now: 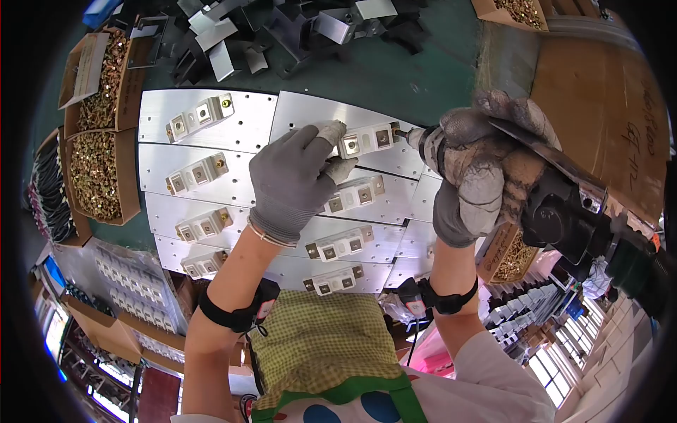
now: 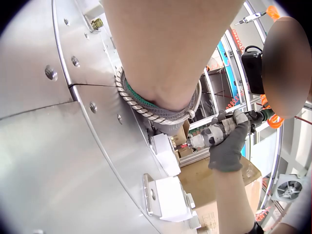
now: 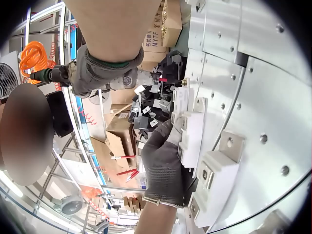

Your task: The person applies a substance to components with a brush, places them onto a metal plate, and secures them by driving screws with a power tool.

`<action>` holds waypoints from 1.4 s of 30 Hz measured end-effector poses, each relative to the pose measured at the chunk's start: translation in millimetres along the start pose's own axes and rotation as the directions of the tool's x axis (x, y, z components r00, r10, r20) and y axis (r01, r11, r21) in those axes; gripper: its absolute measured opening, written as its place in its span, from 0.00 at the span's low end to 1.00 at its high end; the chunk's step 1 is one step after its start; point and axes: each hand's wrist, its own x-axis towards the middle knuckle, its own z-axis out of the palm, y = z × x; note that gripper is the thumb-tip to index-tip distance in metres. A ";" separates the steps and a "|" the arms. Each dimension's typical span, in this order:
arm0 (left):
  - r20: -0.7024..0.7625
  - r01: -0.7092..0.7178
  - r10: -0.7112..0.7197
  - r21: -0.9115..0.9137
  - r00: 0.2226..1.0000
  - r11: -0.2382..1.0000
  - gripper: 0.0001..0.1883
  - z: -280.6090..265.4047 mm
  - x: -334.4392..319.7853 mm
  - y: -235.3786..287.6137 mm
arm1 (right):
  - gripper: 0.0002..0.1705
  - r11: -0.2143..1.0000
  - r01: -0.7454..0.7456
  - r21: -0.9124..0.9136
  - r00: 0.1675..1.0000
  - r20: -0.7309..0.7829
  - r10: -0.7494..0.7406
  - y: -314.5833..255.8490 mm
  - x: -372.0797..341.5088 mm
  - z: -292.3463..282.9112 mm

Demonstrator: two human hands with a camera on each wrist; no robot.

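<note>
My gloved left hand (image 1: 293,183) pinches the near-left end of a white terminal block (image 1: 365,142), thumb on one side and fingers on the other. The block lies on a silver metal plate (image 1: 303,107) with small holes. My gloved right hand (image 1: 476,169) grips a power screwdriver (image 1: 557,215), its fingers wrapped round the front of the tool. In the head view the bit meets the block's right end, where a brass-coloured screw shows. The right wrist view shows the left glove (image 3: 163,163) against the side of the white blocks, with the screwdriver (image 3: 122,80) farther off.
More plates carry similar white blocks (image 1: 197,176) in two columns. Cardboard boxes of brass-coloured screws (image 1: 95,173) stand at the left. Dark and silver metal brackets (image 1: 296,32) are heaped at the back. A large cardboard box (image 1: 599,106) stands at the right.
</note>
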 end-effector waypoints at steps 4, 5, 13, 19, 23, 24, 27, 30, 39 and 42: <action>-0.014 -0.010 0.010 -0.018 1.000 1.000 0.20 2.0 -1.8 -0.7 | 0.27 0.994 -0.050 0.095 0.998 -0.031 0.053 5.8 -2.9 -6.4; -0.016 -0.016 0.016 -0.004 1.000 1.000 0.20 1.9 -2.1 -1.2 | 0.27 0.992 -0.057 0.109 0.997 -0.036 0.061 7.2 -3.0 -8.2; -0.043 -0.049 0.050 0.038 0.998 0.998 0.20 5.4 -3.3 -0.9 | 0.25 0.875 -0.142 0.462 0.972 -0.103 0.212 20.5 -8.3 -14.0; -0.048 -0.020 0.022 0.036 0.999 0.999 0.19 4.6 -2.1 2.3 | 0.25 0.803 0.081 -0.590 0.997 0.045 -0.068 11.8 -0.5 11.9; -0.026 -0.004 0.005 0.038 1.000 0.999 0.19 5.0 -3.0 2.0 | 0.26 0.994 -0.072 0.079 0.979 -0.187 0.086 13.9 1.5 -3.0; -0.020 0.006 -0.005 0.018 1.000 1.000 0.19 5.0 -2.7 1.8 | 0.27 0.969 -0.090 0.229 0.975 -0.179 0.133 10.9 3.5 -5.7; -0.024 0.009 -0.008 0.023 1.000 1.000 0.19 3.6 -3.6 -0.2 | 0.32 0.999 -0.017 -0.045 0.995 0.094 0.021 -21.9 19.4 15.2; -0.029 -0.008 0.009 0.038 1.000 0.999 0.19 5.0 -3.7 -1.2 | 0.33 0.956 0.141 -0.259 0.957 0.283 -0.064 -41.7 29.6 35.2; -0.040 -0.013 0.014 0.028 0.999 1.000 0.18 5.1 -2.9 -1.8 | 0.33 0.853 0.302 -0.425 0.938 0.294 -0.186 -27.2 26.7 45.0; -0.037 -0.029 0.029 0.016 0.999 0.999 0.19 3.8 -1.7 -3.4 | 0.33 0.829 0.335 -0.447 0.931 0.291 -0.219 -27.6 25.0 54.8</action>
